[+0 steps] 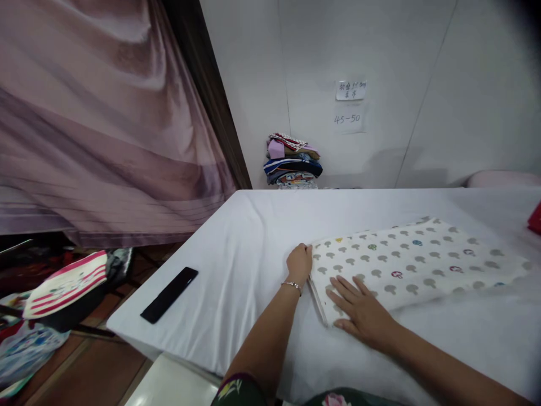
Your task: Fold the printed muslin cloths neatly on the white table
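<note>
A white cloth printed with grey and a few coloured mushrooms [406,259] lies folded in a long strip on the table. My left hand [300,264], with a bracelet at the wrist, is closed on the cloth's left edge near its far corner. Flat on top of the cloth, close to the same end, rests my right hand [359,310] with its fingers spread. Layers of the fold show along the left edge between the hands. The cloth's far right end tapers off to a soft point.
The table wears a white cover [236,254]. A black phone-like slab [169,294] lies at its left. Behind the table's far edge rises a stack of folded fabrics [293,160], below paper notes [350,104] on the wall. A pink curtain [105,113] hangs at left; a white seat [173,383] stands near.
</note>
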### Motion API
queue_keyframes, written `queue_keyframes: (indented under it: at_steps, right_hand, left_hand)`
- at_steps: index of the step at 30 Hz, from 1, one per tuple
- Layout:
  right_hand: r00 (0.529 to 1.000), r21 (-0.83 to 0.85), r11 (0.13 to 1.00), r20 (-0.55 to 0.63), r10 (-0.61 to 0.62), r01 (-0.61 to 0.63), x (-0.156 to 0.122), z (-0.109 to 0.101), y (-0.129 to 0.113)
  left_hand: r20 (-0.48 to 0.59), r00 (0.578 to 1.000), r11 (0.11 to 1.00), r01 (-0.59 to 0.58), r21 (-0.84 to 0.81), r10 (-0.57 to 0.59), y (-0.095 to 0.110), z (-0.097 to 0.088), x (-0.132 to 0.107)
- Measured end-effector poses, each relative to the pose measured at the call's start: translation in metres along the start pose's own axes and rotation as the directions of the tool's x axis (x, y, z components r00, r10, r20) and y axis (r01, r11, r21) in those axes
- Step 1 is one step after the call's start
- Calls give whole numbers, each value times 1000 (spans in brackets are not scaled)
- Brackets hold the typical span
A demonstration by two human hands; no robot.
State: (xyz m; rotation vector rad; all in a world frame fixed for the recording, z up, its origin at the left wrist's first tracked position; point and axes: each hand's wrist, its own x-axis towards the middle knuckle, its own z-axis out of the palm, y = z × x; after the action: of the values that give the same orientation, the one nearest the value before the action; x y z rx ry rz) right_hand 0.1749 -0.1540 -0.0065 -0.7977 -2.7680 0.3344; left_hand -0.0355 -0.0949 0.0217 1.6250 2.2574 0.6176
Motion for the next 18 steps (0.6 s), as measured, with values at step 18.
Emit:
queue_keyframes:
  at_steps: [18]
  right_hand:
    - [967,95,963,11,254,-254,54,-47,18]
  left_hand:
    - [-47,997,998,51,-38,-53,-9,1,5]
